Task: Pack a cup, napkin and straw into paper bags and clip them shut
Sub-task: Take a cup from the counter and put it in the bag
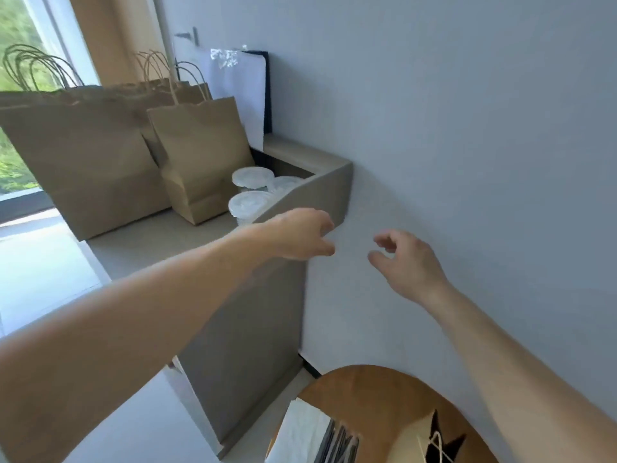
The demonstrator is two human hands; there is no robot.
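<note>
Your left hand [300, 235] and right hand [409, 262] both empty, fingers loosely curled, lidded cups [248, 202] just beyond your left fingers [323, 224], paper bags [200, 155] behind them

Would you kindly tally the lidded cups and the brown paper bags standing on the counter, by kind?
Lidded cups: 3
Paper bags: 3 that can be told apart; more may stand hidden behind them
Total: 6

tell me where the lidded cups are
In the head view the lidded cups stand left of centre on the grey counter, right beside the smaller paper bag, just beyond the left hand.
</note>
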